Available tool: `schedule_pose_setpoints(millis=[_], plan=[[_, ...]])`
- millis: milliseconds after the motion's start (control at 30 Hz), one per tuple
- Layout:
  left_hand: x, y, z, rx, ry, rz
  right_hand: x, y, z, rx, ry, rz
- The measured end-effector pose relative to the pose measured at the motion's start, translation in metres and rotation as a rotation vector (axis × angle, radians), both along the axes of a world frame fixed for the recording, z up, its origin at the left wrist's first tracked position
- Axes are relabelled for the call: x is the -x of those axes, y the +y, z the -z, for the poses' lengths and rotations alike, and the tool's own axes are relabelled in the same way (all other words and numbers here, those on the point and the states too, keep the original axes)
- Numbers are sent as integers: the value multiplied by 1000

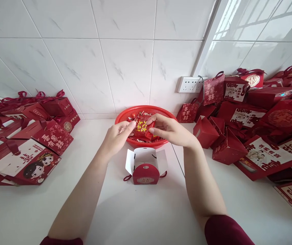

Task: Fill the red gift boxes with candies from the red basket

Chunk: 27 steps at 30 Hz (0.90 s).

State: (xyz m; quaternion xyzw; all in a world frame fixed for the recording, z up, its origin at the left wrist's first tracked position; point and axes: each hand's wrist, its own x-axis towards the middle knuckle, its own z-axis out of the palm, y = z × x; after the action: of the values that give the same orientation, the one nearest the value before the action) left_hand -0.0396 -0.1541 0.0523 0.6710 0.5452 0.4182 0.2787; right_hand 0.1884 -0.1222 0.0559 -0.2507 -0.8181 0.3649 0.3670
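Observation:
A red snack packet (141,130) with yellow characters is between my hands, over the red plastic basket (170,113). My left hand (119,136) is at its left side, thumb and fingers drawn together; what lies in them is hidden. From the right, my right hand (168,129) curls over the packet, with thumb and fingertips on its edge. More small wrapped pieces lie beneath it in the basket. In front of the basket stands a small red gift box (146,174), its white-lined flaps spread and its top open.
Red gift boxes with ribbons (51,137) are piled on the left of the white tabletop (140,217). A larger heap of red boxes (260,117) fills the right side. Behind are a tiled wall (127,75) and a power socket (190,84) with a cable.

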Motion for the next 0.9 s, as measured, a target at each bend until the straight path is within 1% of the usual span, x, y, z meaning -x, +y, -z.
schedule_pose_setpoints(millis=[33, 100, 200, 300, 367, 467, 533, 567, 633, 700, 833, 900], plan=[[0, 0, -1, 22, -49, 27, 1, -3, -1, -3, 23, -37], [1, -2, -4, 60, -105, 86, 2, -8, -2, -11, 55, -69], [3, -5, -8, 123, -165, 185, 2, -11, -3, -11, 71, -86], [6, -7, -10, 181, -201, 249, 3, -13, -3, -8, 93, -76], [7, -9, -11, 236, -218, 305, 6, -14, -3, 45, 153, -75], [6, -10, -9, 298, -247, 404, 12, -17, -2, 174, 260, -83], [4, -10, -7, 262, -288, 426, 15, -19, -2, 222, 313, -39], [3, -10, -6, 224, -312, 423, 17, -19, -2, 221, 329, 3], [1, -9, -4, 150, -350, 406, 19, -20, -2, 178, 329, 94], [0, -9, -3, 108, -365, 399, 20, -20, -3, 116, 298, 167], [-2, -8, -2, 125, -350, 422, 19, -20, -3, 64, 253, 217], [0, -7, -2, 164, -291, 421, 17, -21, -3, 38, 212, 227]])
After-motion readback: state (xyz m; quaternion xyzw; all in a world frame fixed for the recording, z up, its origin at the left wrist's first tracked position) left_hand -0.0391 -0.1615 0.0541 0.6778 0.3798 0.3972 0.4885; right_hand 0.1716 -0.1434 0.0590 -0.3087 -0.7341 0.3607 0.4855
